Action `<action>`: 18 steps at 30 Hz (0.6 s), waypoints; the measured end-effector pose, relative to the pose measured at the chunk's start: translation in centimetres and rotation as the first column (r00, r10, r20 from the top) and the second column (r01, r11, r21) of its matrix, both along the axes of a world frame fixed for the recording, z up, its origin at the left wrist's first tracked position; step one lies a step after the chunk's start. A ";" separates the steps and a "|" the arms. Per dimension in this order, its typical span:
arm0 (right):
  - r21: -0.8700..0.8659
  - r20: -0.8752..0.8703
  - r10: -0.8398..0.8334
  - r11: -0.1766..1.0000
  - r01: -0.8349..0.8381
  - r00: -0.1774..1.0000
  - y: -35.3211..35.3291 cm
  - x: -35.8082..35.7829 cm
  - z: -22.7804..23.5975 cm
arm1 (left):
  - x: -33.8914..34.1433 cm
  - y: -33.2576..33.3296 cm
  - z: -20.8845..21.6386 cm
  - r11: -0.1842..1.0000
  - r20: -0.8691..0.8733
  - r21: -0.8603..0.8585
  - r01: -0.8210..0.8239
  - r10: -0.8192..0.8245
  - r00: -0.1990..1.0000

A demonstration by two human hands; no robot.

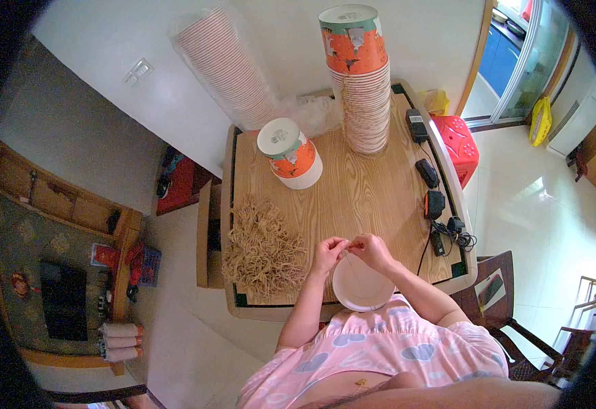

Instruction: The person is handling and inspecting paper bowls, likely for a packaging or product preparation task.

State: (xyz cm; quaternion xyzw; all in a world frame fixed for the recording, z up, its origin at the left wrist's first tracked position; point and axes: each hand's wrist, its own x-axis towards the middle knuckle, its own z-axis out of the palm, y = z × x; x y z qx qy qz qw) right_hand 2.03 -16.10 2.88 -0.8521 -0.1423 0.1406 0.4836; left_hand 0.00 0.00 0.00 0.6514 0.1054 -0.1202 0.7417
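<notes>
My left hand (329, 255) and my right hand (373, 252) meet fingertip to fingertip at the near side of the table, both pinched closed. A thin strand (352, 268), which looks like twine, hangs from the pinch across a white paper bucket (365, 290). That bucket is tilted with its open mouth toward me, resting close against my body at the table's near edge. Left of my hands lies a loose heap of tan twine pieces (264, 252). Farther back, a short upside-down stack of orange and green paper buckets (291, 158) stands on the table.
A tall stack of upside-down buckets (359, 88) rises at the back, beside a plastic-wrapped stack (226, 65) leaning at the wall. Black adapters (434, 204) and cables line the table's (339, 198) right edge. A red stool (455, 146) and a dark chair (495, 286) stand to the right.
</notes>
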 end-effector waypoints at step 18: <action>0.075 0.193 -0.016 0.997 0.002 0.981 0.2 -0.2 0.2 | -0.1 -0.6 0.9 0.977 0.039 0.193 -0.089 0.083 0.996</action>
